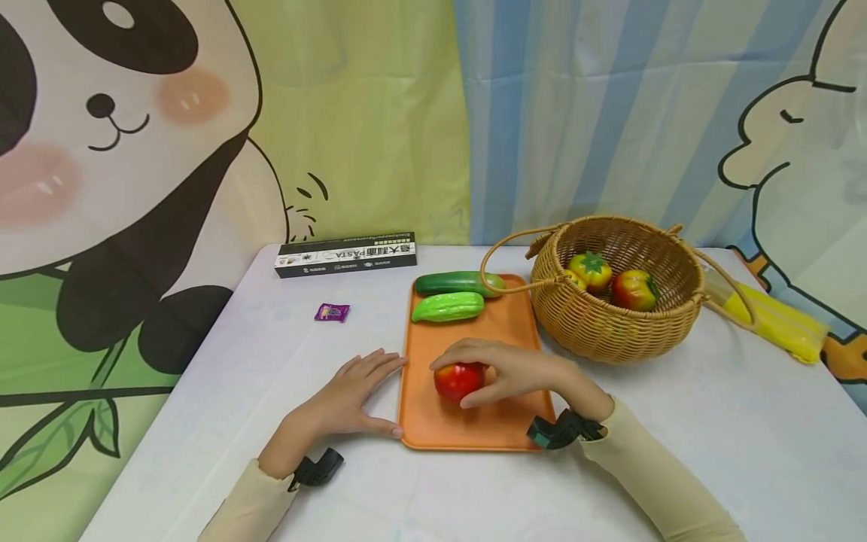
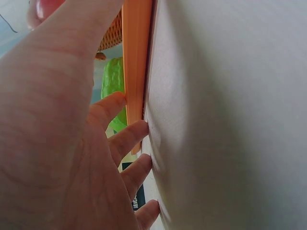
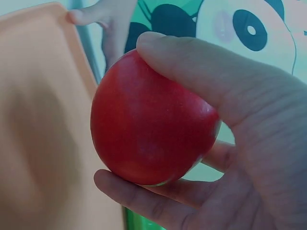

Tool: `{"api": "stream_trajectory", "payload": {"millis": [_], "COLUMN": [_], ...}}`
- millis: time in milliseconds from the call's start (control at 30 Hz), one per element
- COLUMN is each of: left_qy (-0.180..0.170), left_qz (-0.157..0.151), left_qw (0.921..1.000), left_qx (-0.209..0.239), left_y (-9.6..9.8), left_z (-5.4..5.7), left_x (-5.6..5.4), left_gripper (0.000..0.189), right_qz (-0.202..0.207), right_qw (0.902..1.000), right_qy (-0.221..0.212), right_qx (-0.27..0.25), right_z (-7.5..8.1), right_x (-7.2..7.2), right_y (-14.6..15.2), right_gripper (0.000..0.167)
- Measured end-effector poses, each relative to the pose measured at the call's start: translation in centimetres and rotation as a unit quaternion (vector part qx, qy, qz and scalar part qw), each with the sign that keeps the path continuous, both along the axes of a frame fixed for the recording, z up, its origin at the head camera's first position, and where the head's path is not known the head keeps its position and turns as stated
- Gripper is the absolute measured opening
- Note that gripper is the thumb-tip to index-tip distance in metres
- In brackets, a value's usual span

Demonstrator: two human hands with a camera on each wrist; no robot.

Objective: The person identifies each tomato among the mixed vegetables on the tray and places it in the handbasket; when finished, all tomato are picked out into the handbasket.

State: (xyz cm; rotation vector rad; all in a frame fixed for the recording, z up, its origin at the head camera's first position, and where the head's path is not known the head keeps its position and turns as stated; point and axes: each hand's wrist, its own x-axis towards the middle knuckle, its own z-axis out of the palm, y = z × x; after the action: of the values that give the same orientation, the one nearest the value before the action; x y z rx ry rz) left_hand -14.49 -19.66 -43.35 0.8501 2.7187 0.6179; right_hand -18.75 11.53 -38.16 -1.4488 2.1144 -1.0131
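My right hand (image 1: 504, 370) holds a round red tomato (image 3: 148, 120) between thumb and fingers, over the near half of an orange tray (image 1: 433, 425). Whether the tomato touches the tray is hard to tell. At the tray's left edge, my left hand (image 1: 359, 395) lies with fingers extended; its thumb and index fingertip meet the rim, and the other fingertips touch the white table in the left wrist view. On the tray's far end are a dark green cucumber (image 1: 443, 282) and a bumpy light green bitter gourd (image 1: 447, 306), side by side.
A wicker basket (image 1: 609, 335) with several red-yellow tomatoes (image 1: 635, 290) stands right of the tray, one handle hanging over its corner. Behind it lies a yellow package (image 1: 779, 324). A pasta box (image 1: 345, 256) and a small purple packet (image 1: 332, 312) lie on the left.
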Motion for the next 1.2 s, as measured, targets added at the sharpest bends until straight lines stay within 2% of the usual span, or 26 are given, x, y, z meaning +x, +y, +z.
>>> {"api": "stream_trajectory", "payload": {"millis": [233,333,867,1033,1200], "left_qy": [0.0,0.003,0.032,0.023,0.018], "left_qz": [-0.002,-0.003,-0.018,-0.015,-0.012], "left_qw": [1.0,1.0,0.9989,0.9995,0.9996], "left_qx": [0.004,0.007,0.027,0.018,0.018], "left_y": [-0.1,-0.2,-0.1,-0.1,-0.1], "left_z": [0.1,0.0,-0.3,-0.3,-0.2], "left_x": [-0.1,-0.1,-0.1,-0.1,-0.1], "left_gripper": [0.107,0.108,0.104,0.106,0.107], "right_qz": [-0.024,-0.026,-0.045,-0.067,-0.085], "right_qw": [0.9994,0.9994,0.9978,0.9964,0.9929], "right_qy": [-0.023,-0.021,0.015,0.027,0.066], "right_qx": [-0.003,-0.006,-0.045,-0.043,-0.051], "right_z": [1.2,1.6,3.2,3.7,4.4], "right_x": [0.0,-0.1,0.0,-0.1,0.0], "right_y": [0.7,1.0,2.8,3.5,4.3], "right_gripper": [0.053,0.054,0.052,0.053,0.055]}}
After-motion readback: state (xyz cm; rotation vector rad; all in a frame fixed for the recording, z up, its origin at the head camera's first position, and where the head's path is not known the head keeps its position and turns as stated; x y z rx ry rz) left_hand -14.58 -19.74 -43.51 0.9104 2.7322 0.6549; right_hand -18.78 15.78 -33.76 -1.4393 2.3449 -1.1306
